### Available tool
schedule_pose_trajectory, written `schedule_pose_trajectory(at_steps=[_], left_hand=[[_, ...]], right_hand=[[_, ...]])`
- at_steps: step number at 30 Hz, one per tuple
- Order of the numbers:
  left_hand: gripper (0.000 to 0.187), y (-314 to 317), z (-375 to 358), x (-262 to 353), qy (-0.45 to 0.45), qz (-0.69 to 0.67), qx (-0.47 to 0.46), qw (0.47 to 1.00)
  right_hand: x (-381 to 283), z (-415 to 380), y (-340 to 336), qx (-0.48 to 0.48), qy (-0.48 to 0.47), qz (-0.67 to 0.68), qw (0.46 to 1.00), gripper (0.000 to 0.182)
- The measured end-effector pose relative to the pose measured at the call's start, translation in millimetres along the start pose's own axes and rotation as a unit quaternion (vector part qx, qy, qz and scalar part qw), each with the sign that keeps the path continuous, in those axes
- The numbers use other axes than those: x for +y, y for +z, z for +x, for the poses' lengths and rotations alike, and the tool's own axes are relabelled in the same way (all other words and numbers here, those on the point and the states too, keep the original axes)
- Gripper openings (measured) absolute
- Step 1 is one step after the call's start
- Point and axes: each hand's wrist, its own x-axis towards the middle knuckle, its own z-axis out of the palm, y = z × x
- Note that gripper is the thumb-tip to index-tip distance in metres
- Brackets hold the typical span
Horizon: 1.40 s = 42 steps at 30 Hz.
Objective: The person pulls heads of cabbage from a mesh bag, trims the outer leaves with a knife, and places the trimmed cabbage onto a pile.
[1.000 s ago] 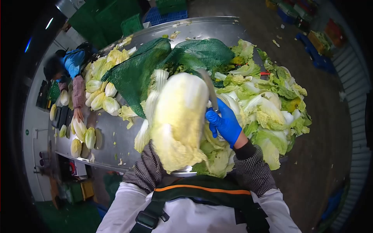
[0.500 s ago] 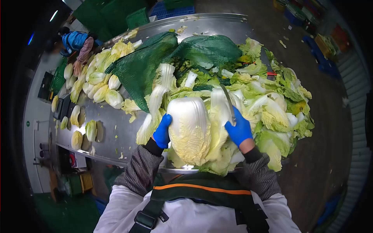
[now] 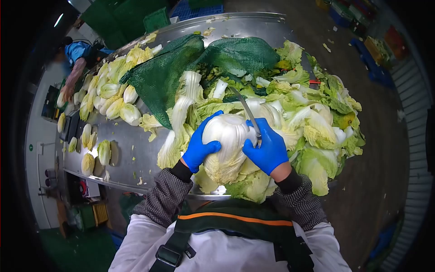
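A large napa cabbage (image 3: 224, 152) is tilted in front of me, its white base turned up and its yellowish leaves toward my body. My left hand (image 3: 199, 145), in a blue glove, is wrapped around its left side. In my gloved right hand (image 3: 268, 148) is a knife (image 3: 247, 110) with a narrow curved blade pointing up and away. The fingers of that hand lie close against the cabbage's right side, and the knife's handle is hidden. Loose cabbage leaves (image 3: 312, 124) heap up to the right and beneath the cabbage.
Green mesh netting (image 3: 165, 75) lies over the heap on the metal table (image 3: 149, 165). Several trimmed cabbages (image 3: 108, 90) are piled at the left, with smaller ones (image 3: 104, 152) nearer. A co-worker (image 3: 78, 53) reaches into that pile. Crates (image 3: 156, 20) stand behind the table.
The cabbage has tipped so its base faces up more. My left hand has moved up around it, and my right hand with the knife has shifted left against it. The co-worker's arm moved left.
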Motion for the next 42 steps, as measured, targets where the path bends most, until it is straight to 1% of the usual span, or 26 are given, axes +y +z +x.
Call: schedule_pose_trajectory(at_steps=[4, 5, 6, 7, 8, 10, 11, 14, 15, 16, 17, 19, 20, 21, 24, 25, 28, 31, 34, 37, 38, 40, 41, 42], left_hand=[[0.087, -13.4, -2.7, -21.2, 0.015, -0.036, 0.015, 0.999], [0.083, -20.5, -5.7, -28.9, -0.032, -0.112, 0.036, 0.992], [0.079, -30.0, -9.4, -35.9, -0.078, -0.187, 0.057, 0.978], [0.076, -34.9, -11.3, -35.2, -0.123, -0.260, 0.075, 0.955], [0.075, -39.4, -11.6, -32.4, -0.129, -0.307, 0.063, 0.941], [0.072, -40.5, -8.9, -19.1, -0.142, -0.399, 0.037, 0.905], [0.072, -39.5, -6.5, -20.6, -0.128, -0.425, 0.014, 0.896], [0.071, -26.1, 2.2, -25.6, -0.076, -0.472, -0.016, 0.878], [0.071, -19.1, 5.4, -25.4, -0.083, -0.458, -0.009, 0.885], [0.070, -10.6, 8.5, -24.1, -0.090, -0.445, -0.003, 0.891], [0.070, -5.8, 10.8, -23.3, -0.097, -0.432, 0.003, 0.897], [0.070, -10.8, 18.8, -19.2, -0.090, -0.264, 0.005, 0.960], [0.071, -9.8, 19.8, -15.3, -0.035, -0.179, 0.006, 0.983], [0.073, -7.7, 20.8, -9.6, 0.020, -0.092, 0.018, 0.995], [0.077, -3.3, 17.3, -11.3, -0.007, -0.084, 0.036, 0.996], [0.079, -5.0, 18.5, -15.7, -0.003, -0.117, 0.059, 0.991], [0.080, -3.0, 19.4, -14.4, -0.005, -0.137, 0.044, 0.990], [0.080, -1.2, 24.5, -12.7, 0.028, -0.089, 0.024, 0.995], [0.079, -2.2, 29.6, -13.0, 0.031, -0.069, 0.019, 0.997], [0.072, -7.2, 28.3, -23.5, -0.009, -0.116, 0.015, 0.993], [0.071, -13.0, 25.8, -31.1, -0.062, -0.179, 0.021, 0.982], [0.069, -29.4, 17.8, -48.9, -0.168, -0.300, 0.032, 0.939], [0.071, -34.9, 15.9, -56.5, -0.178, -0.409, 0.015, 0.895], [0.078, -22.9, 13.8, -31.3, -0.118, -0.405, 0.058, 0.905]], right_hand=[[6.3, -12.5, -7.3, 0.049, 0.039, 0.049, 0.997, 0.041], [16.0, -15.6, -9.5, 0.068, 0.051, 0.038, 0.996, 0.039], [22.3, -19.3, -14.7, 0.067, 0.070, 0.023, 0.995, 0.037], [36.9, -20.7, -17.7, 0.073, 0.068, -0.014, 0.995, 0.038], [53.2, -21.0, -16.4, 0.080, 0.066, -0.051, 0.993, 0.038], [74.8, -15.0, -8.5, 0.061, 0.059, -0.083, 0.993, 0.045], [80.3, -10.8, -7.3, 0.051, 0.056, -0.099, 0.992, 0.049], [24.1, 4.3, -17.0, -0.011, 0.017, -0.022, 1.000, 0.065], [21.1, 9.6, -13.2, -0.066, 0.021, 0.067, 0.995, 0.071], [18.5, 13.5, -10.0, -0.119, 0.026, 0.155, 0.980, 0.077], [14.2, 15.7, -4.9, -0.098, 0.021, 0.165, 0.981, 0.079], [28.5, 13.7, 2.8, -0.054, 0.034, 0.224, 0.972, 0.079], [33.5, 12.3, 5.4, -0.034, 0.039, 0.253, 0.966, 0.080], [32.2, 9.5, 4.2, -0.037, 0.058, 0.224, 0.972, 0.080], [22.0, 4.6, 5.8, -0.074, 0.094, 0.164, 0.979, 0.081], [21.5, 6.1, 3.5, -0.091, 0.107, 0.179, 0.974, 0.078], [29.9, 6.5, 2.9, -0.076, 0.049, 0.129, 0.988, 0.071], [15.6, 5.7, -2.5, -0.093, 0.093, 0.054, 0.990, 0.067], [16.5, 6.0, 7.9, -0.033, 0.076, 0.032, 0.996, 0.067], [54.0, 13.5, 19.1, -0.008, 0.040, 0.083, 0.996, 0.065], [62.3, 15.8, 18.9, -0.012, 0.066, 0.078, 0.995, 0.063], [75.8, 19.7, 15.4, -0.017, 0.121, 0.068, 0.990, 0.061], [89.7, 20.8, 10.2, -0.031, 0.164, 0.102, 0.981, 0.059], [117.9, 18.1, 14.2, -0.015, 0.132, 0.116, 0.984, 0.060]])
